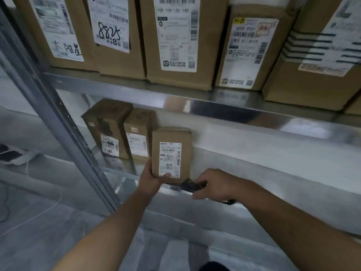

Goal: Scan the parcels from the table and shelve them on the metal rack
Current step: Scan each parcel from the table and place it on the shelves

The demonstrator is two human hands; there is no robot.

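Note:
A small brown cardboard parcel (172,153) with a white label stands upright at the front of the lower shelf of the metal rack (244,112). My left hand (154,178) grips its lower left corner, thumb across the label. My right hand (216,184) holds a black handheld scanner (192,185) just right of and below the parcel. Two more brown parcels (109,128) (139,132) stand on the same shelf directly to the left.
Several larger labelled boxes (181,40) fill the upper shelf. The rack's grey upright post (58,114) runs diagonally at left. The lower shelf stretches away to the right of the held parcel. A white device with cables (13,155) lies on the floor at far left.

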